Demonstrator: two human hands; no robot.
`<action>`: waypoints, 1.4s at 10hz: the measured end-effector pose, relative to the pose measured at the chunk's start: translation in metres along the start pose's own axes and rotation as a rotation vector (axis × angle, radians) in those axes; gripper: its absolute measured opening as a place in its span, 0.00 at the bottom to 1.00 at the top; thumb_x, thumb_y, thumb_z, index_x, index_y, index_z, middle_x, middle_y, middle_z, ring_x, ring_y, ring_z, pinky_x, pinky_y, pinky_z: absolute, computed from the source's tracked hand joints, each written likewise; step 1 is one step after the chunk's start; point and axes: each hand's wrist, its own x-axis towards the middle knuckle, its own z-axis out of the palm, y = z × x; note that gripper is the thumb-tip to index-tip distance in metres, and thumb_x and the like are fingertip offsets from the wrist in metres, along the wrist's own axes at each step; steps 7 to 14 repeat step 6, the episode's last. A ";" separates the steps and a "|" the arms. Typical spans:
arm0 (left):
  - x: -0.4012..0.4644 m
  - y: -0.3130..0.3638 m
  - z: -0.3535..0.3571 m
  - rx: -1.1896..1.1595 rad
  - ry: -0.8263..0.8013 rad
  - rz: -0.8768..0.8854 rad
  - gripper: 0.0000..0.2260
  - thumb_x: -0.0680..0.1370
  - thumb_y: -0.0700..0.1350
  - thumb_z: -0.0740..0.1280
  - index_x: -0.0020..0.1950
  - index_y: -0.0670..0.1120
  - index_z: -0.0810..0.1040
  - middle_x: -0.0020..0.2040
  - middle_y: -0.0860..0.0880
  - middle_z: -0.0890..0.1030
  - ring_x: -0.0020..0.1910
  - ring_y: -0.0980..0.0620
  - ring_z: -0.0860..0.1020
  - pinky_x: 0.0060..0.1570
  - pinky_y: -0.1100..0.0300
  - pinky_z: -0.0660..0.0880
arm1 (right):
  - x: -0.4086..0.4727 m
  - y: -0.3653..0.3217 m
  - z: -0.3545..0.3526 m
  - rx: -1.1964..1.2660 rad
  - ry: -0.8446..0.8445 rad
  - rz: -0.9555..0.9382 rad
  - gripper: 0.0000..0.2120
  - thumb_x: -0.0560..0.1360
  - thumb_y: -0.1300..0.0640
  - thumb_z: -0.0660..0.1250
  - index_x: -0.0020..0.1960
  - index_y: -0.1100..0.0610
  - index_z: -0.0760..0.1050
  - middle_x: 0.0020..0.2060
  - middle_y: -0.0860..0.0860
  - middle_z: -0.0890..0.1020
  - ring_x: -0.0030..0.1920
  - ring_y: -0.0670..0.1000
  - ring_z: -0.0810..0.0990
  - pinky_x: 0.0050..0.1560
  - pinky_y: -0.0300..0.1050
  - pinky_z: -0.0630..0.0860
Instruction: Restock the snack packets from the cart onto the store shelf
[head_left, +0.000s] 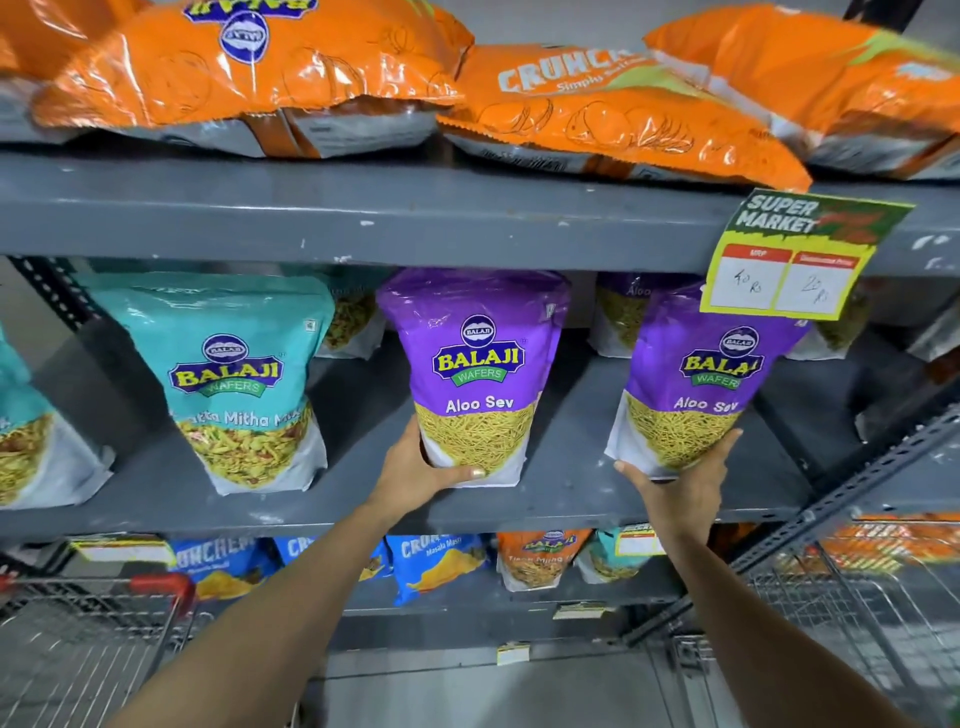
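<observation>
Two purple Aloo Sev packets stand upright on the grey middle shelf (561, 499). My left hand (415, 467) grips the bottom left corner of the middle purple packet (478, 374), thumb across its base. My right hand (685, 483) cups the base of the right purple packet (706, 384), which tilts slightly to the left. More purple packets stand behind them. A teal Khatta Mitha packet (234, 379) stands to the left on the same shelf. The wire cart (78, 639), with a red handle, is at the lower left.
Orange Crunchex bags (597, 109) lie flat on the upper shelf. A green and yellow price tag (795, 260) hangs from that shelf's edge over the right packet. Blue and orange packets (436, 566) fill the lower shelf. A metal frame and wire basket (852, 597) stand at the right.
</observation>
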 end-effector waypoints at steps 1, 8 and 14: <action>0.000 -0.001 -0.001 0.007 -0.011 0.004 0.40 0.62 0.51 0.82 0.69 0.55 0.66 0.60 0.56 0.78 0.57 0.54 0.76 0.57 0.58 0.72 | -0.001 0.000 0.000 0.002 0.007 0.001 0.70 0.55 0.46 0.84 0.79 0.53 0.37 0.73 0.65 0.64 0.71 0.68 0.66 0.66 0.65 0.68; -0.059 -0.012 -0.023 0.042 0.320 0.222 0.41 0.69 0.50 0.77 0.76 0.45 0.60 0.73 0.49 0.66 0.73 0.48 0.66 0.73 0.46 0.66 | -0.071 -0.040 -0.025 0.411 0.260 0.098 0.42 0.71 0.57 0.75 0.77 0.56 0.56 0.76 0.59 0.59 0.77 0.58 0.59 0.76 0.59 0.60; -0.059 -0.012 -0.023 0.042 0.320 0.222 0.41 0.69 0.50 0.77 0.76 0.45 0.60 0.73 0.49 0.66 0.73 0.48 0.66 0.73 0.46 0.66 | -0.071 -0.040 -0.025 0.411 0.260 0.098 0.42 0.71 0.57 0.75 0.77 0.56 0.56 0.76 0.59 0.59 0.77 0.58 0.59 0.76 0.59 0.60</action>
